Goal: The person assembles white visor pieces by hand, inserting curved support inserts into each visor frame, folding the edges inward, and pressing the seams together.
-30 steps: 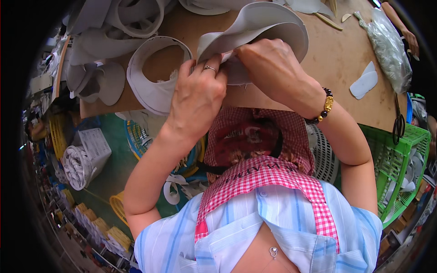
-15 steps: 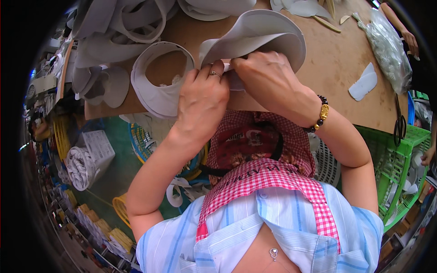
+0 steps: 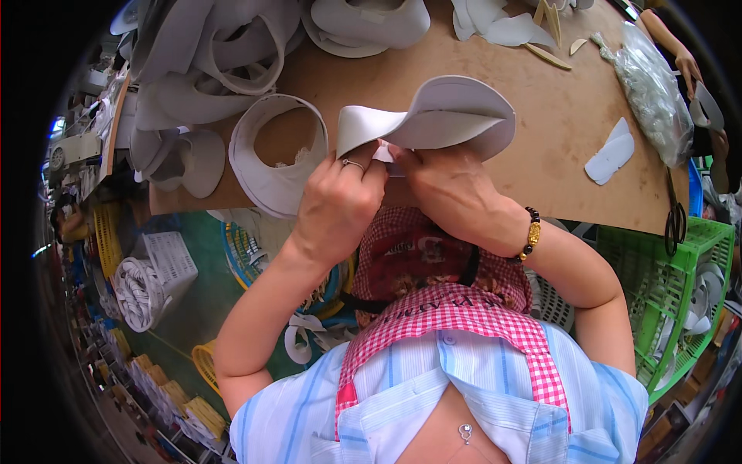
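Observation:
A white sun visor (image 3: pixel 452 116) with a wide curved brim stands up at the table's front edge, between my hands. My left hand (image 3: pixel 340 197) pinches its left lower edge, a ring on one finger. Close beside it, my right hand (image 3: pixel 464 189) is closed on the lower edge, its thumb near my left fingers; its other fingertips are hidden under the brim. A small pale strip (image 3: pixel 383 153) shows between the two hands. To the left of my left hand lies another white visor (image 3: pixel 267 182) with a round opening.
Stacked white visors (image 3: pixel 174 93) fill the table's left side, with more (image 3: pixel 363 23) at the back. A plastic bag (image 3: pixel 653 93), a loose white piece (image 3: pixel 610 152) and black scissors (image 3: pixel 675 224) lie right. A green crate (image 3: pixel 665 286) stands below; another person's hand (image 3: pixel 686 68) is far right.
The visor's brim has tipped lower and flatter. My right hand has turned and dropped slightly, while my left keeps its pinch. At far right, the other person's hand now has a white piece.

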Demonstrator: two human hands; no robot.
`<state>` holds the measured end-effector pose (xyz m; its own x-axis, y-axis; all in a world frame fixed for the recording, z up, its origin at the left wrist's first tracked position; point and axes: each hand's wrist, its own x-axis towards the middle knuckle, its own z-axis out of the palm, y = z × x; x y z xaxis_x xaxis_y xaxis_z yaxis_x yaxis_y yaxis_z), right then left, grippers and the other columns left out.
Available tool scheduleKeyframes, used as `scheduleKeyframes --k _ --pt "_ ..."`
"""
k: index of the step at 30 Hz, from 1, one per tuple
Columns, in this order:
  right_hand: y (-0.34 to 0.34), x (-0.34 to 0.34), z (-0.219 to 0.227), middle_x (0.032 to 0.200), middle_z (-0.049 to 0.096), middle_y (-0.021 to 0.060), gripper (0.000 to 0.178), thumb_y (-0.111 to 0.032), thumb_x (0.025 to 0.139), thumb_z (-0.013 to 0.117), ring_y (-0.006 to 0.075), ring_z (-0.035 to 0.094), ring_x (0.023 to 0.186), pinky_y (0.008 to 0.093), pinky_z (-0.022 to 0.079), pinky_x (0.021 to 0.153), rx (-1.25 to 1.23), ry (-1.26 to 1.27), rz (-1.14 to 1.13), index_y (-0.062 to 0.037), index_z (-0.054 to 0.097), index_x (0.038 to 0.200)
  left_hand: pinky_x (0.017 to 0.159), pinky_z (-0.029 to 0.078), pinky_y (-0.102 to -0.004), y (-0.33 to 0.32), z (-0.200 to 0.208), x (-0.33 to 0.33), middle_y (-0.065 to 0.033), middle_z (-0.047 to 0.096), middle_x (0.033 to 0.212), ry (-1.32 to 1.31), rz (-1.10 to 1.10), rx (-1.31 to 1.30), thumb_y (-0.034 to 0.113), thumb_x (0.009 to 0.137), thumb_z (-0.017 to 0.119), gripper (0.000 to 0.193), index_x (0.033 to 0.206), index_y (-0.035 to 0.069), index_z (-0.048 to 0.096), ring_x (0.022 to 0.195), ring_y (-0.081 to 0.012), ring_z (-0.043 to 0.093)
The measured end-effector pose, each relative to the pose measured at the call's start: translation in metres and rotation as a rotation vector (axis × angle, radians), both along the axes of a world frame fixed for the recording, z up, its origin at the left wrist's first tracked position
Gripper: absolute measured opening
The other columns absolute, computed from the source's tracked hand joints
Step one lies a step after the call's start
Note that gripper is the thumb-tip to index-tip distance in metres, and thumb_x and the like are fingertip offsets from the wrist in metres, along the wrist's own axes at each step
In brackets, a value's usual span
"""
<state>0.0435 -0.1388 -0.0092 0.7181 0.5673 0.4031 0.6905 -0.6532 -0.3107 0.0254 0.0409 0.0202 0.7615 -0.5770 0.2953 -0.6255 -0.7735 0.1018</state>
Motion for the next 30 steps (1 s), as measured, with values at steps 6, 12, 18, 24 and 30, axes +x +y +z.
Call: scheduleKeyframes --k 6,12,18,24,30 --pt "-0.004 0.001 -0.001 0.099 0.059 0.0197 0.036 -0.006 0.068 0.061 0.0323 0.058 0.095 0.0382 0.049 0.082 -0.095 -0.109 0.056 0.0094 0.06 0.101 0.08 0.046 -0.0348 -0.015 0.001 0.007 -0.0156 0.063 0.094 -0.086 0.079 0.169 0.003 0.071 0.059 0.025 0.095 -0.002 0.062 0.081 -0.025 0.064" --pt "-0.002 0.003 0.009 0.1 0.058 0.0183 0.038 -0.008 0.072 0.063 0.0306 0.056 0.097 0.0362 0.049 0.082 0.02 0.09 0.083 0.0055 0.059 0.107 0.075 0.045 -0.0327 -0.001 -0.005 0.011 -0.0105 0.063 0.083 -0.161 0.009 0.318 0.007 0.071 0.06 0.031 0.1 -0.003 0.063 0.078 -0.0206 0.063" --pt "0.001 0.006 0.009 0.097 0.058 0.0154 0.034 -0.013 0.074 0.064 0.0297 0.055 0.093 0.0355 0.048 0.078 0.022 -0.026 0.095 0.0019 0.063 0.104 0.075 0.046 -0.0328 -0.004 0.007 0.014 -0.0095 0.064 0.082 -0.11 -0.046 0.457 0.009 0.071 0.061 0.033 0.103 -0.003 0.062 0.078 -0.0187 0.063" --pt "-0.02 -0.007 0.02 0.103 0.057 0.0114 0.041 -0.019 0.075 0.067 0.0268 0.056 0.095 0.034 0.047 0.083 -0.199 0.0 0.154 0.0036 0.06 0.109 0.076 0.048 -0.0329 0.005 0.014 0.012 -0.0099 0.063 0.083 -0.124 -0.188 0.676 0.008 0.071 0.061 0.039 0.107 -0.007 0.058 0.08 -0.02 0.064" --pt "-0.043 -0.01 0.01 0.096 0.057 0.0148 0.025 -0.012 0.074 0.062 0.0272 0.056 0.096 0.0369 0.047 0.084 0.037 -0.093 0.293 0.0001 0.065 0.096 0.079 0.051 -0.0336 0.015 0.006 0.014 -0.0129 0.064 0.092 -0.156 -0.336 0.602 0.005 0.071 0.06 0.034 0.104 -0.007 0.06 0.084 -0.0242 0.065"
